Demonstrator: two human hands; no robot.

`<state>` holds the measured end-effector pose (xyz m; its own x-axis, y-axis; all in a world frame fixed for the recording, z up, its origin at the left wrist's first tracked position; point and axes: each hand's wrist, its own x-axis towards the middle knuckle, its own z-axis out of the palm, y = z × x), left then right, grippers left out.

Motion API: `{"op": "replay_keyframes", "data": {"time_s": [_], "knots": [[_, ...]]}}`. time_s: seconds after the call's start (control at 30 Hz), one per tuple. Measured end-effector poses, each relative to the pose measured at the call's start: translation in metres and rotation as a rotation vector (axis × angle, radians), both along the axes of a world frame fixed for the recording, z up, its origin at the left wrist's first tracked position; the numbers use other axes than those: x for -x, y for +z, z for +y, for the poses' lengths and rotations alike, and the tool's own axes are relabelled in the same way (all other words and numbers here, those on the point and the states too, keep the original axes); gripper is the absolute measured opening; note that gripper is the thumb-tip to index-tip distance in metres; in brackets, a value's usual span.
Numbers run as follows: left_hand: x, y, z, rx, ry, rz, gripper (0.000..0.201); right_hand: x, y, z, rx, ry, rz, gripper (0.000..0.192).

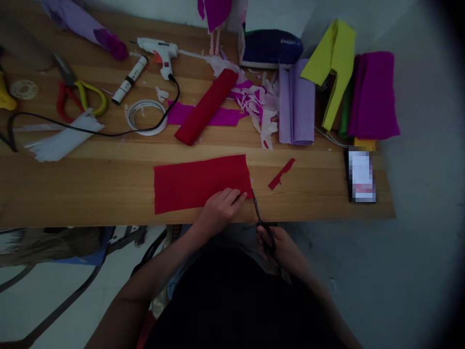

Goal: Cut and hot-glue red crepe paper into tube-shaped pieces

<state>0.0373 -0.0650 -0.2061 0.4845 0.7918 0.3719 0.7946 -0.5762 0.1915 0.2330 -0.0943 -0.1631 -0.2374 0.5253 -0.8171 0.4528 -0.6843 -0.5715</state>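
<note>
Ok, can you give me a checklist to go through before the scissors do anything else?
1. Red sheet lying flat on the wooden table: ok, it looks flat.
2. Left hand on the sheet: ok, it rests near the corner closest to the scissors.
3. Scissors in the right hand: ok, the fingers are at the handles.
4. Left fingertips well away from the blades: not ok, I'd say; they look very close.
5. Loose red strip out of the way: ok, it lies apart, to the right.
6. Blades open or shut: cannot tell, too small and dark.
</note>
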Motion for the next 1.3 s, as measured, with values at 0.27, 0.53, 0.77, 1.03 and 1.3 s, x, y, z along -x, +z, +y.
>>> {"op": "replay_keyframes", "data": {"time_s": [0.27, 0.53, 0.77, 1.03, 1.3], "knots": [[0.0, 0.0, 0.0, 0.006, -0.011, -0.017, 0.026, -0.003, -0.003, 0.0, 0.011, -0.001, -0.001, 0.055], [0.001, -0.003, 0.0, -0.024, -0.015, -0.017, 0.026, -0.006, -0.001, 0.006, 0.012, 0.061, 0.031, 0.059], [0.001, -0.004, -0.002, -0.053, -0.037, -0.013, 0.027, -0.008, 0.002, 0.009, -0.021, 0.075, 0.091, 0.06], [0.001, -0.003, -0.003, -0.054, -0.053, -0.026, 0.026, -0.006, 0.003, 0.015, -0.029, 0.088, 0.051, 0.054], [0.001, -0.005, -0.003, -0.068, -0.058, -0.05, 0.029, -0.006, 0.002, 0.014, -0.068, 0.097, 0.008, 0.051]]}}
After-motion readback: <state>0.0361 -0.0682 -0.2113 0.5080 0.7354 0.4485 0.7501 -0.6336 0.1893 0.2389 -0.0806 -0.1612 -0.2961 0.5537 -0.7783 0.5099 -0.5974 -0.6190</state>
